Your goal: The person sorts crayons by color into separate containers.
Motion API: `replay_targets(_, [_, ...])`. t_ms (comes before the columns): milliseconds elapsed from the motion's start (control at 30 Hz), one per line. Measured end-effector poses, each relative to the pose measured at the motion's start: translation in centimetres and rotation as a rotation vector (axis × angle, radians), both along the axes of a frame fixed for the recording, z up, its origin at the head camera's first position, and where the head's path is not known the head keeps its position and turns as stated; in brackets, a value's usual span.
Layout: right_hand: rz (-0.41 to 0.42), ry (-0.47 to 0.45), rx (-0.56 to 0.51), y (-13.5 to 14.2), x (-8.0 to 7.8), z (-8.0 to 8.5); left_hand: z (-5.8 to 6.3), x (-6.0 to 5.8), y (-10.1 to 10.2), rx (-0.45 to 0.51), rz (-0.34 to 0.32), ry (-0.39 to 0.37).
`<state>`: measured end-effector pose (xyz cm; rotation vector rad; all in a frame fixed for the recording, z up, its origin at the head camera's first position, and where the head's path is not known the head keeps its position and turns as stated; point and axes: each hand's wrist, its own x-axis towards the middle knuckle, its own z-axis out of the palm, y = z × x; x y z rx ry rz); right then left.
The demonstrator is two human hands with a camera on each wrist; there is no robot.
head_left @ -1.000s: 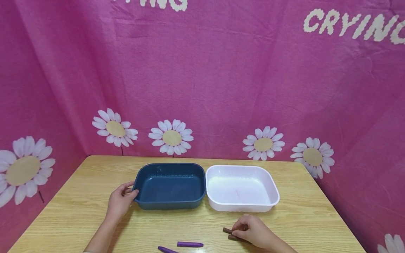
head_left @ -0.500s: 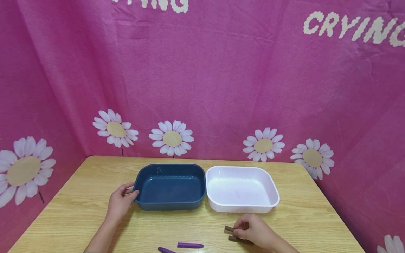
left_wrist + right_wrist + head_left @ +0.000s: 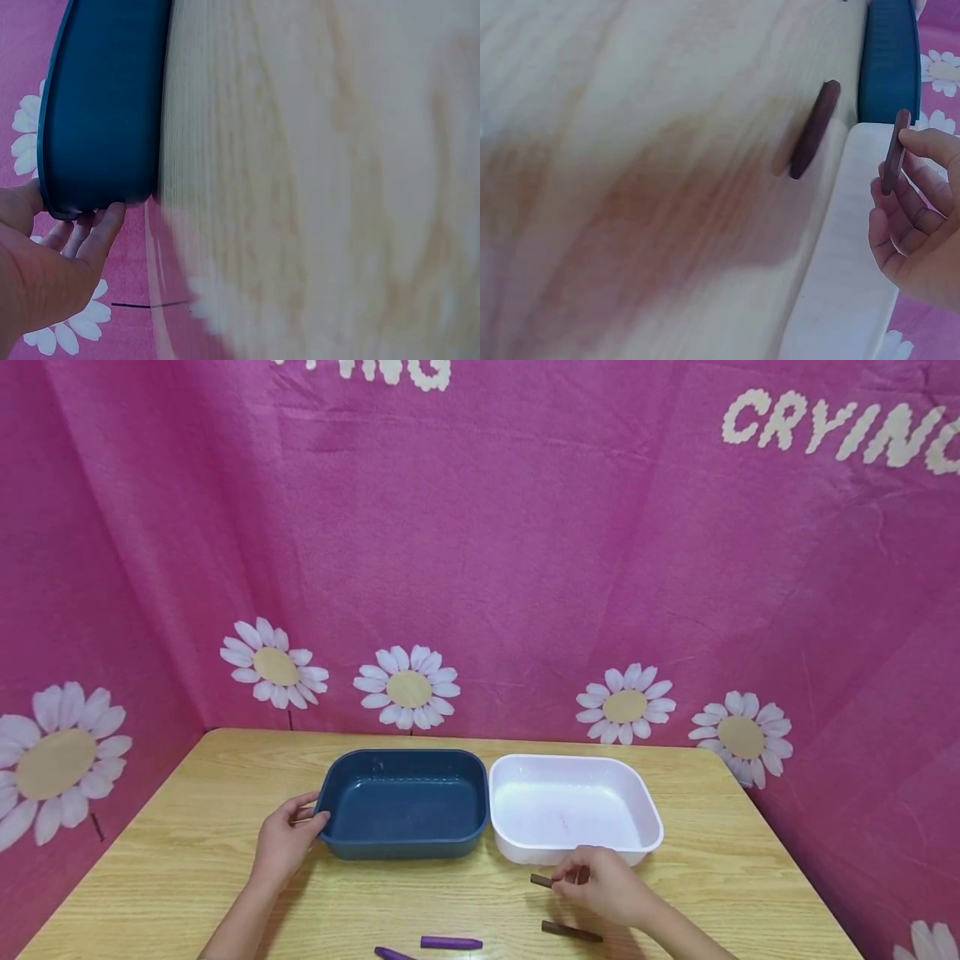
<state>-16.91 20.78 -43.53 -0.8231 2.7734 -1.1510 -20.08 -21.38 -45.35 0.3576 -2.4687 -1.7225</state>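
My left hand (image 3: 283, 845) holds the left end of a dark blue rectangular tray (image 3: 405, 850), thumb over the rim and fingers against the outer wall, as the left wrist view also shows. My right hand (image 3: 606, 887) pinches a brown crayon (image 3: 895, 159) between thumb and fingers, above the table in front of the white tray (image 3: 517, 852). In the head view only the crayon's left end sticks out past the fingers. A second brown crayon (image 3: 572, 932) lies on the table below that hand.
Two purple crayons lie near the table's front edge: one whole crayon (image 3: 452, 942) and another crayon (image 3: 393, 953) cut off by the frame. Both trays stand side by side on the wooden table (image 3: 712, 860). A pink daisy-print cloth (image 3: 510, 568) hangs behind.
My right hand has lifted one brown crayon away from the other and moved it toward the white tray. The left hand and both trays stay where they were.
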Motion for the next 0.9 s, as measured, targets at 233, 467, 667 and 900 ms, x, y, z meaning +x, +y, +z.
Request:
replay_targets(233, [-0.006,0.006,0.014,-0.8,-0.3,1.1,0.0,0.0,0.1,-0.012,0.006,0.002])
replay_targets(467, [0.015,0.004,0.02,-1.7,-0.6,2.0,0.2,0.0,0.2,-0.009,0.002,0.0])
replay_targets(667, [0.035,-0.001,0.039,-2.5,-1.1,2.7,0.3,0.1,0.2,-0.011,0.001,-0.009])
replay_targets(900, [0.049,-0.033,0.036,-3.8,-1.4,3.3,0.3,0.2,0.1,0.0,0.001,-0.01])
